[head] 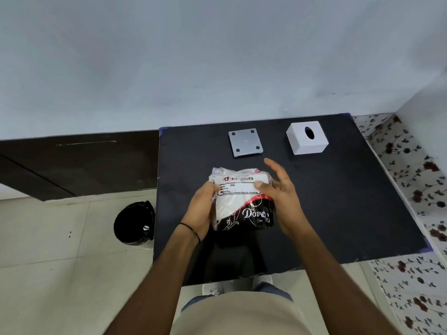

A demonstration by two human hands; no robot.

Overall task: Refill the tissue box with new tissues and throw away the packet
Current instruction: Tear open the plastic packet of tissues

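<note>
A plastic tissue packet (242,201), white with a black and red printed lower half, is held above the black table (338,201). My left hand (199,211) grips its left side. My right hand (280,189) rests against its right edge with the thumb on the label and the fingers spread apart. At the far right of the table stands the white tissue box cover (307,139) with an oval slot on top. Its grey square base plate (244,143) lies separately to the left of it.
A small bin with a black liner (134,223) stands on the tiled floor left of the table. A dark wooden panel (72,163) runs along the wall on the left. A floral-patterned surface (411,177) borders the table on the right.
</note>
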